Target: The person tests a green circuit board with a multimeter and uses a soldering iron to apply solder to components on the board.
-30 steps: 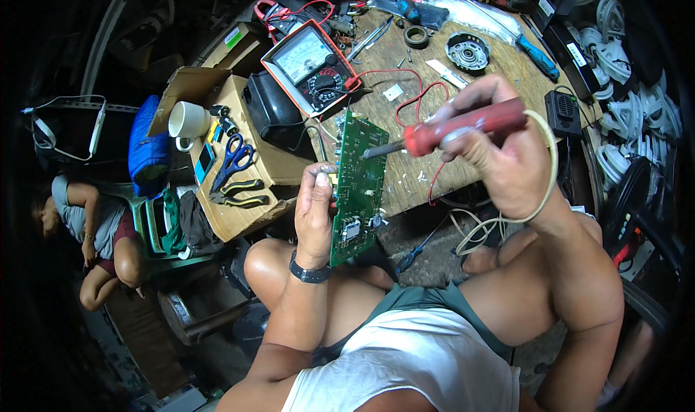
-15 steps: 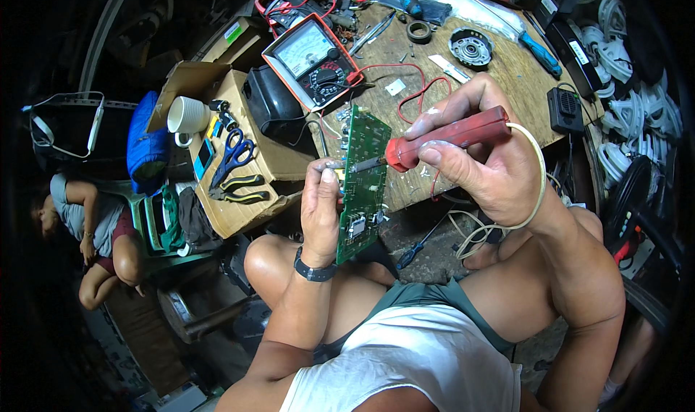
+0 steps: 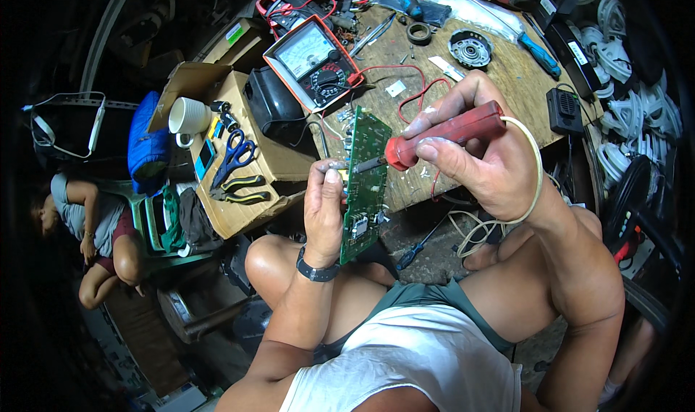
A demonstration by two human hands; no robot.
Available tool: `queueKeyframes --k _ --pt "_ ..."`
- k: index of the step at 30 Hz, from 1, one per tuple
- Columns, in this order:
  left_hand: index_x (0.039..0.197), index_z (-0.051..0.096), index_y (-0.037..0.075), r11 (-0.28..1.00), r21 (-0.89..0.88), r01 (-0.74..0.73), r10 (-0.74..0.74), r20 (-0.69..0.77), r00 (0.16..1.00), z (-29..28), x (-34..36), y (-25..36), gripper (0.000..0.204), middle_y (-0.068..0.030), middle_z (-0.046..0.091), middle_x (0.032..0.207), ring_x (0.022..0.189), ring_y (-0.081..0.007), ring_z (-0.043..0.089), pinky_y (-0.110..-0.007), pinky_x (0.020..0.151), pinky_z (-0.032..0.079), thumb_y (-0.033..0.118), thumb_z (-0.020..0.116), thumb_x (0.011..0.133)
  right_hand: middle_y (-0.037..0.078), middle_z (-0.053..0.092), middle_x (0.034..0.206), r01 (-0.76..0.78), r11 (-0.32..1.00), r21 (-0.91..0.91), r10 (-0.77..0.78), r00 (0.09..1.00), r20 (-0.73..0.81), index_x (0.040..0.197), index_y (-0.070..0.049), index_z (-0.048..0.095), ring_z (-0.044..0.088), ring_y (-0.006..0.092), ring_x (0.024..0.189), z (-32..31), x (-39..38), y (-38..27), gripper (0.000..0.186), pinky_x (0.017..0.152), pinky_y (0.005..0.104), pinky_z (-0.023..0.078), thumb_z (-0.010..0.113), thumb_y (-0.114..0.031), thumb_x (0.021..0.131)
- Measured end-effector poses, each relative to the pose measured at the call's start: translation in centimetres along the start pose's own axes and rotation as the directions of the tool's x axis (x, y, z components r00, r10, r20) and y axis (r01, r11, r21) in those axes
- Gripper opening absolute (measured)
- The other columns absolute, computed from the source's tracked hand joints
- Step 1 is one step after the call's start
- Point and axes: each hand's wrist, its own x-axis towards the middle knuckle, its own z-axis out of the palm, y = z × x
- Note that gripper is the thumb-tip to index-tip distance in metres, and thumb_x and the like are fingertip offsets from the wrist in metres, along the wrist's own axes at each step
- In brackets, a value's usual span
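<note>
1. While the left hand (image 3: 323, 202) pinches the left edge of the green board (image 3: 368, 187), its fingers (image 3: 322, 171) are nearly closed, with the thumb toward the near side.

2. The board stands on edge in the air, over the gap between the person's lap and the bench (image 3: 517, 90), well to the left of the right hand (image 3: 481, 155).

3. The right hand's fingers (image 3: 455, 106) wrap snugly round the red grip of an iron (image 3: 449, 137), thumb along its near side. The tip points left at the board's face; from where I stand I cannot tell if it touches.

4. A pale cord (image 3: 537, 148) leaves the back of the iron and drops past the right wrist; more of it lies looped lower down.

5. Behind the board, a meter (image 3: 311, 63) leans with its red lead (image 3: 405, 66) trailing over the bench. Farther back I see a tape roll (image 3: 418, 33), a round metal part (image 3: 470, 48) and a blue-handled screwdriver (image 3: 539, 56).

6. To the left, a carton (image 3: 279, 157) carries scissors (image 3: 234, 157), pliers (image 3: 242, 190) and a white mug (image 3: 190, 115); a black case (image 3: 271, 104) sits next to them.

7. Another person (image 3: 76, 216), in a grey top, is at far left, beside a green chair (image 3: 150, 227).
</note>
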Motion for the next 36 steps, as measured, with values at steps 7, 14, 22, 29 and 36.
queueKeyframes --k 7,14,22,29,36 --pt "0.118 0.057 0.012 0.995 0.076 -0.059 0.059 -0.001 0.998 0.5 -0.1 -0.2 0.018 0.0078 0.049 0.085 0.073 -0.0017 0.04 -0.02 0.064 0.034 0.028 0.051 0.112 0.01 0.072 0.084 0.001 0.989 -0.146 -0.011 0.998 -0.066 0.096 0.001 0.06 0.069 0.0159 0.082 -1.0 1.7 0.2 0.029 0.074 0.0306 0.053 0.077 -0.023 0.095" --pt "0.117 0.056 0.011 0.988 0.132 -0.079 0.083 -0.026 0.996 0.6 -0.2 -0.2 0.018 0.0082 0.049 0.089 0.076 -0.0018 0.039 -0.02 0.066 0.033 0.027 0.051 0.112 0.008 0.074 0.077 -0.061 0.998 0.026 0.061 0.998 -0.022 0.089 0.002 0.069 0.069 0.0135 0.071 -0.6 3.1 0.1 0.029 0.069 0.032 0.054 0.076 -0.026 0.094" --pt "0.118 0.056 0.01 0.968 0.225 -0.116 0.116 0.013 0.993 0.8 -0.2 -0.7 0.02 0.0065 0.049 0.093 0.08 -0.0034 0.038 -0.021 0.07 0.033 0.027 0.05 0.112 0.015 0.075 0.08 -0.032 0.965 -0.259 0.003 0.994 -0.11 0.093 0.004 0.067 0.075 0.0258 0.076 -1.1 3.0 -0.2 0.029 0.07 0.0354 0.057 0.077 -0.022 0.089" --pt "0.119 0.057 0.01 0.985 0.131 -0.111 0.114 -0.014 0.993 1.2 -0.3 -0.5 0.023 0.007 0.052 0.094 0.079 -0.0019 0.04 -0.02 0.068 0.033 0.031 0.05 0.112 0.016 0.068 0.078 -0.006 0.95 -0.313 -0.049 0.985 -0.167 0.114 0.003 0.053 0.07 0.0287 0.072 -2.0 3.3 0.5 0.045 0.069 0.0403 0.055 0.073 -0.028 0.088" --pt "0.12 0.058 0.011 0.994 0.084 -0.072 0.075 -0.031 0.997 -0.2 -0.1 -0.3 0.024 0.008 0.053 0.089 0.075 -0.0007 0.04 -0.019 0.067 0.032 0.032 0.049 0.112 0.008 0.067 0.086 0.009 0.988 0.154 0.01 0.993 -0.121 0.104 -0.001 0.054 0.073 0.0179 0.083 -0.8 1.2 0.3 0.03 0.072 0.0324 0.059 0.074 -0.022 0.098"
